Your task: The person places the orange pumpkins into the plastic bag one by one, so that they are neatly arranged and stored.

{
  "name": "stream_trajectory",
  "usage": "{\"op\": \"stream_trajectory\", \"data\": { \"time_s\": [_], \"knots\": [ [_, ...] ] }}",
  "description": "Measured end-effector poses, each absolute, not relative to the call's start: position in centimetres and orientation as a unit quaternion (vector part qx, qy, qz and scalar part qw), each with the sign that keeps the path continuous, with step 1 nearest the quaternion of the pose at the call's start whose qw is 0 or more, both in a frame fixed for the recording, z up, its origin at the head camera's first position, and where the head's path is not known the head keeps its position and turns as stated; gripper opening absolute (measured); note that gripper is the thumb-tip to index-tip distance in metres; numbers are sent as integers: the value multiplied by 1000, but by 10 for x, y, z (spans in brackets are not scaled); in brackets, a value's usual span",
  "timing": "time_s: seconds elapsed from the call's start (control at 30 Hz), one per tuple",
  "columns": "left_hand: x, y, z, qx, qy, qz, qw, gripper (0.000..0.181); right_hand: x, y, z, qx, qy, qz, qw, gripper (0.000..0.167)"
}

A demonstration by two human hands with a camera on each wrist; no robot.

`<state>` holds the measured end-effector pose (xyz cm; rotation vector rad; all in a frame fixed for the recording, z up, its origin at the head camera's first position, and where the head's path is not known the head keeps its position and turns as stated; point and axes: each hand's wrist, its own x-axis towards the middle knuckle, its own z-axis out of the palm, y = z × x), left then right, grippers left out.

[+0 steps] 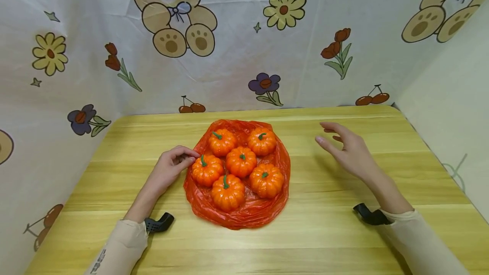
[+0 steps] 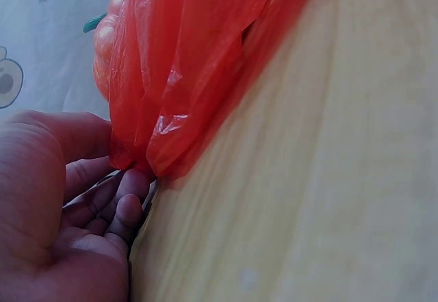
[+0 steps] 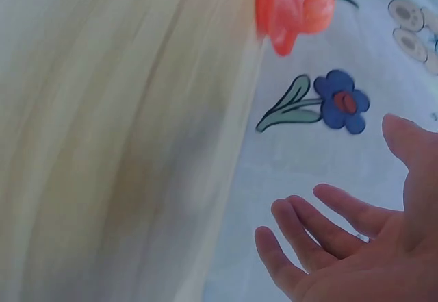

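A red plastic bag (image 1: 244, 220) lies spread open on the table, its rim rolled down. Several small orange toy pumpkins with green stems sit inside it, one of them a pumpkin (image 1: 241, 161) in the middle. At the bag's left rim, my left hand (image 1: 171, 166) pinches the thin plastic beside the leftmost pumpkin (image 1: 207, 170). The left wrist view shows the bag's gathered edge (image 2: 161, 110) at the fingers, which partly hide the contact. To the right of the bag, my right hand (image 1: 349, 150) hovers above the table with fingers spread and holds nothing.
The light wooden table (image 1: 324, 232) reaches back to a white cloth (image 1: 229, 75) printed with bears and flowers. Another pale wall (image 1: 451, 109) stands along the right side. A black wrist-worn piece (image 1: 159, 223) juts from the left cuff, and a similar piece (image 1: 371, 215) from the right.
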<state>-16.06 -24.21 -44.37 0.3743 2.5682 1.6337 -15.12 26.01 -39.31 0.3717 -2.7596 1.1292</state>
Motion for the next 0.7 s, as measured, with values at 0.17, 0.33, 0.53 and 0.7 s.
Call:
{"op": "stream_trajectory", "data": {
  "time_s": [0.17,0.33,0.53,0.7],
  "knots": [
    [-160,-243,-444,117,839,529,39,17,-158,272,-400,121,-923,361,58,61],
    [-162,-243,-444,114,839,531,42,19,-162,283,-404,110,-939,319,68,67],
    [-162,-244,-445,93,829,550,36,32,-164,299,-409,119,-949,278,84,73],
    [-161,-248,-447,89,825,558,14,35,-159,312,-413,126,-954,260,84,74]
  ]
}}
